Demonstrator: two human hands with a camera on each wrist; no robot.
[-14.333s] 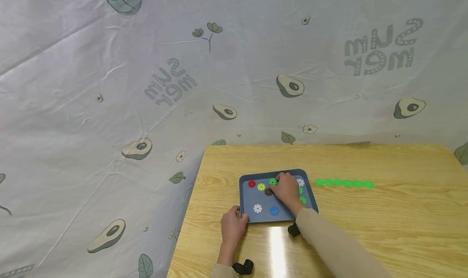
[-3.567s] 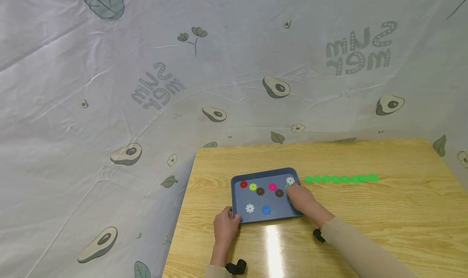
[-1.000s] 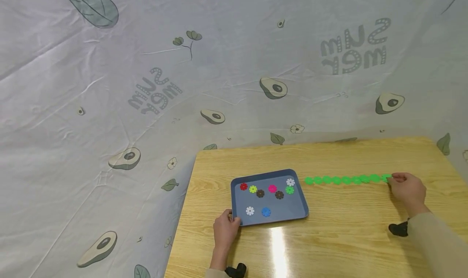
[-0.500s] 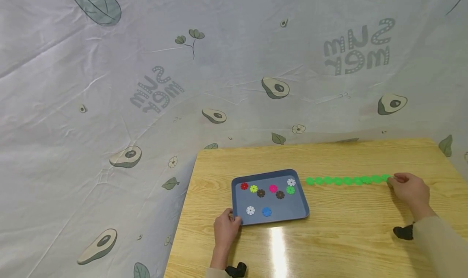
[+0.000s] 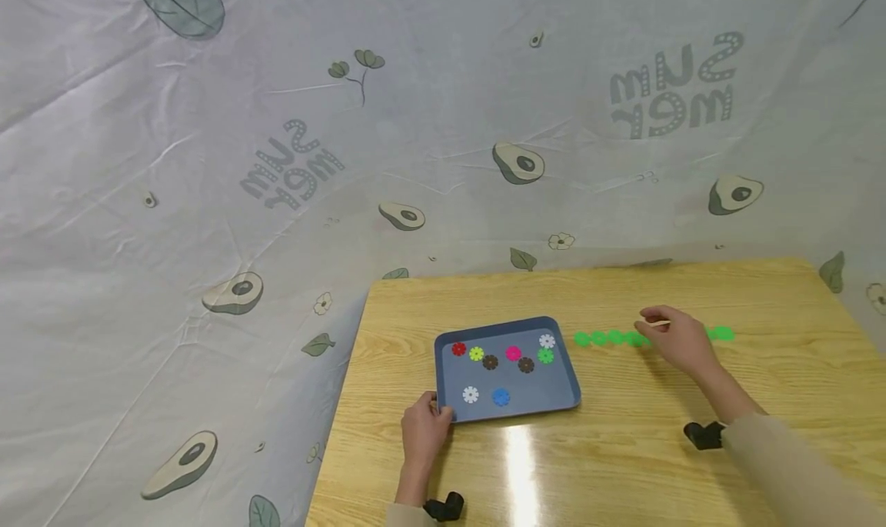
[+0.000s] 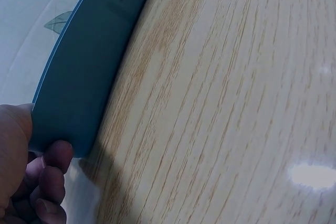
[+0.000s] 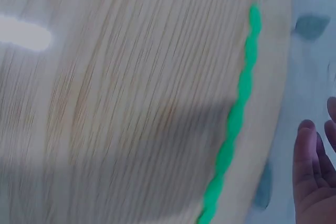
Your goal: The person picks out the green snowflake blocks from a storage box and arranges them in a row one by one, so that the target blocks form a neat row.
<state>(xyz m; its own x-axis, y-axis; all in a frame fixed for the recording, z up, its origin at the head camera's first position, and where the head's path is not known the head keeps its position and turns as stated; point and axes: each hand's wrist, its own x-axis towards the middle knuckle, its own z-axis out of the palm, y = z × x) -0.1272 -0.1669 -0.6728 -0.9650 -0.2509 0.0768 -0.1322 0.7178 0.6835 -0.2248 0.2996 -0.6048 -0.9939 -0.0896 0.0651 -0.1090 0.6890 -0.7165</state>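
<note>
My left hand (image 5: pixel 424 428) grips the near left corner of a blue-grey tray (image 5: pixel 540 395). In the left wrist view, thumb and fingers (image 6: pixel 52 182) pinch the tray wall (image 6: pixel 86 72). Flower-shaped notched discs lie spread in the tray: a red disc (image 5: pixel 459 349), a yellow disc (image 5: pixel 477 354), a pink disc (image 5: pixel 513 354), a blue disc (image 5: pixel 501 397), a green disc (image 5: pixel 546 355), two brown and two white. Right of the tray runs a row of green discs (image 5: pixel 599 338). My right hand (image 5: pixel 685 348) hovers over this row, holding nothing, its fingers (image 7: pixel 304 156) loosely bent.
The wooden table (image 5: pixel 623 465) carries the tray and the row. Behind it hangs a pale printed cloth (image 5: pixel 443 127), which also covers the left side. Black wrist cameras, one a black device (image 5: pixel 702 436) under the right wrist, hang close above the tabletop.
Since the earliest frame, green discs have gone from the tray into the row, which has grown rightward. Just now my right hand let go of the last disc and moved left. My left hand stays.
</note>
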